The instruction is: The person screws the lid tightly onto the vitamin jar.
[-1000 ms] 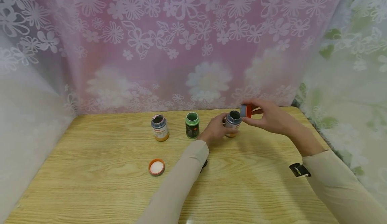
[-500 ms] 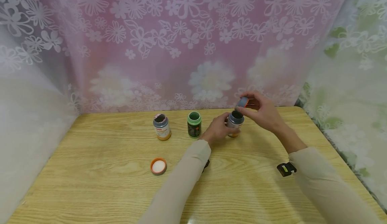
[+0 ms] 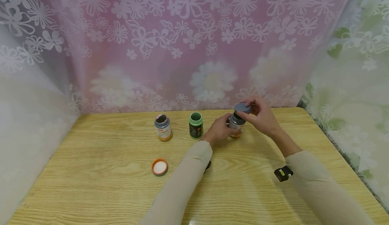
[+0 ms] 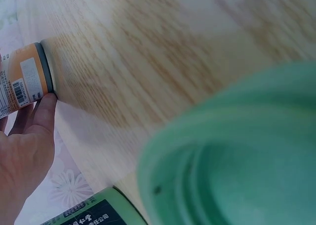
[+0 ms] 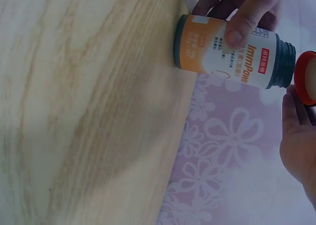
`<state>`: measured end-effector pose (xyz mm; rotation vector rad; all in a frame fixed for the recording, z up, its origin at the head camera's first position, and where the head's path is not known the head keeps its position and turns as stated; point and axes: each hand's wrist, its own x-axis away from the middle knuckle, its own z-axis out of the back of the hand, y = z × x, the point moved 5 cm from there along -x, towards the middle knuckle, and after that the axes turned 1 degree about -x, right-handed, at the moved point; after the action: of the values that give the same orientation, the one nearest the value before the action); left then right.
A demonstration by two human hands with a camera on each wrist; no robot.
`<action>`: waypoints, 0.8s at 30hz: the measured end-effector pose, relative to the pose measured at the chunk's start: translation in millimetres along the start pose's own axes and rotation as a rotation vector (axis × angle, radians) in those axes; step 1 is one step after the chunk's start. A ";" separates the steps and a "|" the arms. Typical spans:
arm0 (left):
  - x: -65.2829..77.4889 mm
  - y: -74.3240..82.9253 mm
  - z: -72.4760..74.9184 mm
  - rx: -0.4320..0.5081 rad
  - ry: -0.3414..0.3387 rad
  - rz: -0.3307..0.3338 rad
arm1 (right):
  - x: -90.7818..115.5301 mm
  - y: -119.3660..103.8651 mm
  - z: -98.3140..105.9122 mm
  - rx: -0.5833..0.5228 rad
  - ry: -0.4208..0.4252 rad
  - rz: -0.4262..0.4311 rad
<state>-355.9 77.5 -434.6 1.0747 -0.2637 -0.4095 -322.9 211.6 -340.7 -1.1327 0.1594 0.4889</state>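
In the head view, my left hand (image 3: 219,129) grips a grey, white and orange bottle (image 3: 236,126) standing upright at the table's back right. My right hand (image 3: 262,117) pinches a grey lid (image 3: 242,108) just above the bottle's open mouth, slightly tilted. The right wrist view shows the lid's red-orange inner rim (image 5: 302,79) facing the threaded neck (image 5: 283,64), with a small gap between them. Left of this hand stands an open green bottle (image 3: 196,126). Farther left is a similar white and orange bottle (image 3: 163,128), torn foil around its mouth.
An upturned orange-rimmed lid (image 3: 159,167) lies nearer on the wooden table (image 3: 100,171). Close to the left wrist camera sits a round green threaded piece (image 4: 237,156), hidden by the forearm in the head view. A floral curtain (image 3: 152,66) hangs behind.
My right hand has moved left with the lid, turning it from on edge beside the bottle to nearly flat, grey top up, over the mouth. The left hand keeps holding the bottle in place.
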 end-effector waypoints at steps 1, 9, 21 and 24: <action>0.3 0.3 0.0 0.000 -0.001 0.002 | -0.4 5.6 -0.3 -0.018 0.005 -0.001; -0.3 -0.8 -0.6 -0.010 -0.001 0.011 | 0.5 38.8 -5.7 -0.058 0.044 -0.048; 0.0 -0.6 -2.2 -0.017 -0.010 0.003 | 6.8 50.6 -11.9 -0.080 0.067 -0.054; -0.2 -1.6 -1.0 -0.027 0.000 0.008 | 7.1 51.4 -12.9 -0.081 0.075 -0.047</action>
<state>-355.9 77.6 -436.5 1.0466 -0.2618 -0.4048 -338.3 219.2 -391.3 -1.2319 0.1794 0.4138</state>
